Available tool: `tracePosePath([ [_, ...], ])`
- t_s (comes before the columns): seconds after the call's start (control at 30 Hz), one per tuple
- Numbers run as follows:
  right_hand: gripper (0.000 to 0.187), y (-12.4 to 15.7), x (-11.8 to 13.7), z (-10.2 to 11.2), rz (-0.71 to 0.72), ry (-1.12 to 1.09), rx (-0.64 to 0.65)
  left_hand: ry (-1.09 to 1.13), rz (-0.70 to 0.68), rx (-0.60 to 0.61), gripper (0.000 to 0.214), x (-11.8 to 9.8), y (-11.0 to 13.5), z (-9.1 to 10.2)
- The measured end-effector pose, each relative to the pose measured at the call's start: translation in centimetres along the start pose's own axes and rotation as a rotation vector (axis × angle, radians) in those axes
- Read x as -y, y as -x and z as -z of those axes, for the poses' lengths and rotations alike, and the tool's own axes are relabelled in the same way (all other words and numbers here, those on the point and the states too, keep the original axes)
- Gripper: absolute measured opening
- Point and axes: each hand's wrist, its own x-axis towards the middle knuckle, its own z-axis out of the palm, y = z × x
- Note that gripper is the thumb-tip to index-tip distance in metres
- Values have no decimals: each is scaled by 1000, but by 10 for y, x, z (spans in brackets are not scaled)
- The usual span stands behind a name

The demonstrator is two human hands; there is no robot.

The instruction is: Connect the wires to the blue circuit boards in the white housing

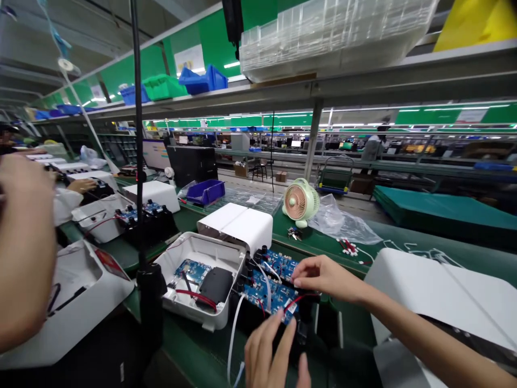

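While the left hand (pixel 270 350) hovers open-fingered, the right hand (pixel 323 277) pinches the blue circuit board (pixel 270 285) near the tabletop's (pixel 189 350) front edge.

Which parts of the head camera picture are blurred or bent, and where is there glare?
Head view: the forearm at the left edge is blurred and near the lens; the blue circuit board under the left hand and right hand is sharp; the shelf rail bows from wide-angle distortion; ceiling strip lights glare.
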Motion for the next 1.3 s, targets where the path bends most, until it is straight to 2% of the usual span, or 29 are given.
tracePosePath([
  [0.07,19,2,1,-4,29,138,-29,52,7,-35,47,-3,-15,-6],
  [0.13,14,2,1,-9,40,226,-89,121,48,-49,43,-7,-25,-12],
  [0.23,9,0,0,-12,35,356,-167,250,124,-75,30,-11,-29,-21],
  [0.3,8,-3,0,-10,14,409,-174,315,148,-77,25,-12,-28,-23],
  [0.53,7,-13,2,2,-108,506,-52,334,168,-52,29,-12,-27,-22],
  [0.7,11,-12,14,-1,-113,588,40,327,173,-48,31,-12,-25,-23],
  [0.83,17,-8,24,1,-60,637,150,320,173,-44,32,-11,-23,-23],
  [0.93,21,-7,24,7,-23,610,212,331,173,-69,29,-11,-23,-24],
  [1.13,21,-6,11,12,-71,396,116,367,175,-115,21,-12,-23,-27],
  [1.3,24,-5,12,16,-106,220,228,373,169,-104,23,-12,-23,-27],
])
